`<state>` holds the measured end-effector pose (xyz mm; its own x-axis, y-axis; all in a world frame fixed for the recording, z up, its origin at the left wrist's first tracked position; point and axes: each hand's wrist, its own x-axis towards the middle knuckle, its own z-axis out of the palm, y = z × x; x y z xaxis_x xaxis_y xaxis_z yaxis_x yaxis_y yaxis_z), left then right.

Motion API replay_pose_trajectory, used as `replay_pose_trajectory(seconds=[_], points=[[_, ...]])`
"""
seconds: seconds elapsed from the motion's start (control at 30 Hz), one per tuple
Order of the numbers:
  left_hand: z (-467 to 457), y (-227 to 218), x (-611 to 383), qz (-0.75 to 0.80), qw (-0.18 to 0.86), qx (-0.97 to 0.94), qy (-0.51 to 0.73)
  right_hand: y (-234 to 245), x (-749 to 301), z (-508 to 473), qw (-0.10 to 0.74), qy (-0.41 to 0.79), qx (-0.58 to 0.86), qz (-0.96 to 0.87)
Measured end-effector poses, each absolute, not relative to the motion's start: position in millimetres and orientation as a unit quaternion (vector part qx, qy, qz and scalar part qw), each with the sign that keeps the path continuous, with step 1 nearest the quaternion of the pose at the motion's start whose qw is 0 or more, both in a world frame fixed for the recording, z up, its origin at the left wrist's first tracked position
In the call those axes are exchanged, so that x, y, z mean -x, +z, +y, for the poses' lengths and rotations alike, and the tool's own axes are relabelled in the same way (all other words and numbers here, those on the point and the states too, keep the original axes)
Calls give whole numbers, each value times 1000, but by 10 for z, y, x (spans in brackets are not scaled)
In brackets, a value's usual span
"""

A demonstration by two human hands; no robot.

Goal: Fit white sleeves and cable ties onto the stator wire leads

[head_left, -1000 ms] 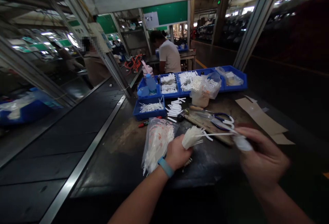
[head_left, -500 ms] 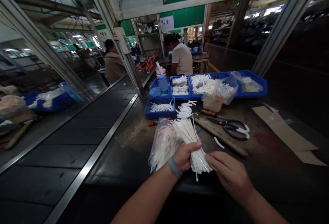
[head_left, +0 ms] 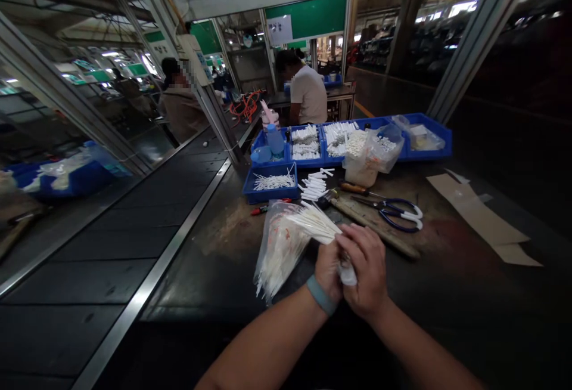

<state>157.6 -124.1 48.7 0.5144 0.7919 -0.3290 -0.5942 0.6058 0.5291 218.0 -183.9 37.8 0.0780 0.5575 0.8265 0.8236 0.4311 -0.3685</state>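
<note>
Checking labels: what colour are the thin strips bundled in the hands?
The strips are off-white, best seen in the head view.

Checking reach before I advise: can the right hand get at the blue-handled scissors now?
Probably yes: the scissors lie uncovered, with only a wooden strip between, though the right hand is busy at the white bundle.

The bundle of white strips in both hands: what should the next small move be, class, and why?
Probably ease the right hand off the bundle: both hands close around its near end, so the left hand could likely hold it alone.
</note>
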Motion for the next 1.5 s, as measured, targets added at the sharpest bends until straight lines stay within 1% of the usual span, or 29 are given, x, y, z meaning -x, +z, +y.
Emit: replay_pose_trajectory(seconds=[0.1,0.17,0.2,0.27,0.33,0.4,0.53,0.67,0.73,0.83,0.93,1.07,1.2,1.33,1.43,1.5], points=[[-1194,484,-1529,284,849,-150,419,418,-2243,-1852,580,-65,504,-636],[-1139,472,-1481,294,842,-137,431,407,-2295,-1930,592,-80,510,-619],[-1115,464,-1464,300,837,-133,438,388,-2311,-1971,579,-107,520,-618],[-1086,447,-1449,308,826,-131,453,332,-2321,-2034,522,-152,538,-644],[-1083,433,-1457,313,817,-136,464,275,-2307,-2062,450,-164,551,-683],[-1094,422,-1473,317,811,-144,470,238,-2295,-2069,400,-157,552,-715],[-1100,385,-1472,327,800,-151,480,237,-2386,-2148,376,-159,533,-741],[-1038,333,-1418,330,798,-146,482,262,-2652,-2389,354,-156,546,-743],[-1008,314,-1397,329,804,-146,473,276,-2772,-2508,373,-165,580,-705],[-1020,295,-1398,316,823,-153,446,309,-2830,-2571,453,-191,657,-572],[-1107,284,-1427,291,855,-179,391,328,-2772,-2459,490,-170,678,-520],[-1215,285,-1437,264,880,-213,332,286,-2688,-2244,487,-118,649,-572],[-1225,310,-1406,253,880,-236,326,238,-2638,-2185,447,-88,609,-649],[-1213,337,-1382,248,881,-242,324,263,-2606,-2232,416,-46,608,-674],[-1217,353,-1370,235,888,-236,318,278,-2631,-2270,426,-46,607,-669],[-1225,365,-1374,222,893,-230,318,257,-2647,-2268,467,-55,601,-646]])
